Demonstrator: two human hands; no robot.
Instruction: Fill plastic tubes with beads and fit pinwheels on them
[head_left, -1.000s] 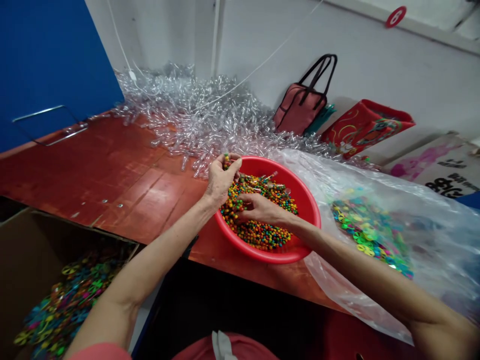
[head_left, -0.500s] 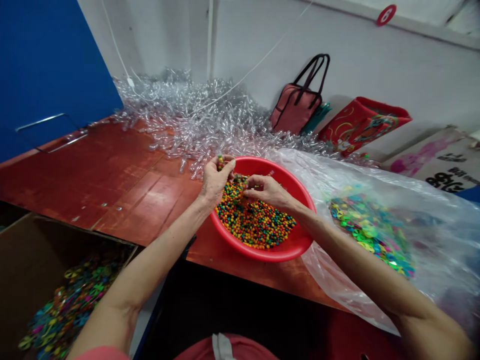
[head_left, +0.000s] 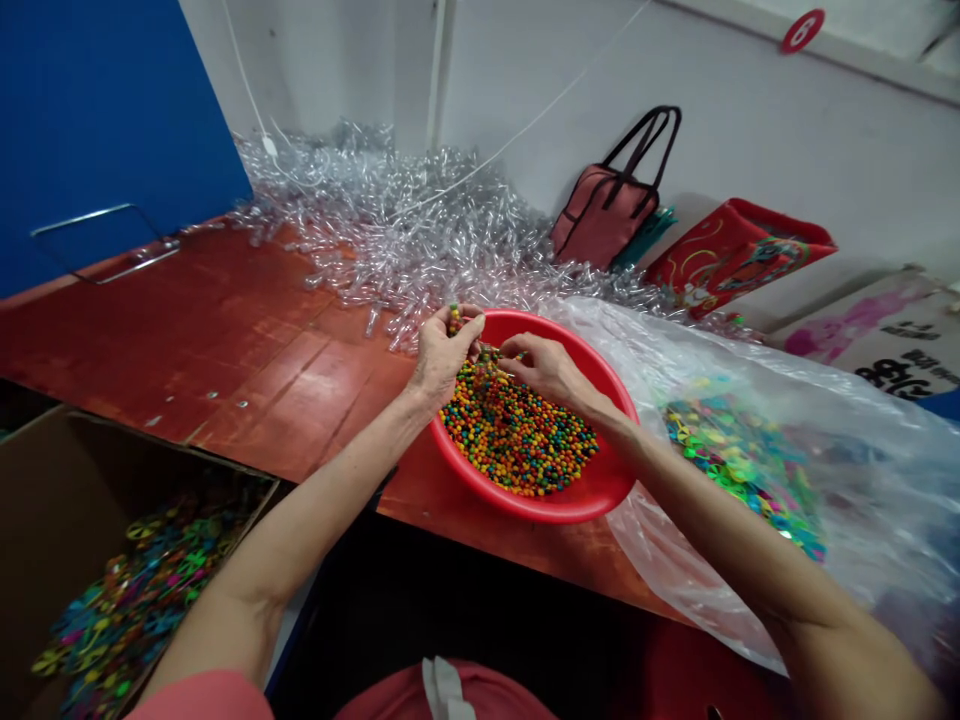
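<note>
A red plastic basin holds a heap of small round beads in orange, yellow, green and dark colours. At its far left rim, my left hand is closed around a small clear tube, with coloured beads showing in its upper end. My right hand is over the beads, its fingers bent and pinched close to the left hand's fingertips. Whatever sits between the right fingertips is too small to make out. Behind the basin lies a large pile of clear plastic tubes.
Right of the basin, a clear plastic sheet carries bright plastic pieces. Below the red table, a cardboard box holds similar pieces. A pink bag and a red bag stand against the wall.
The view has shifted a little, so the scene sits slightly further right. My right hand has risen from the beads and come closer to my left hand, which keeps its hold.
</note>
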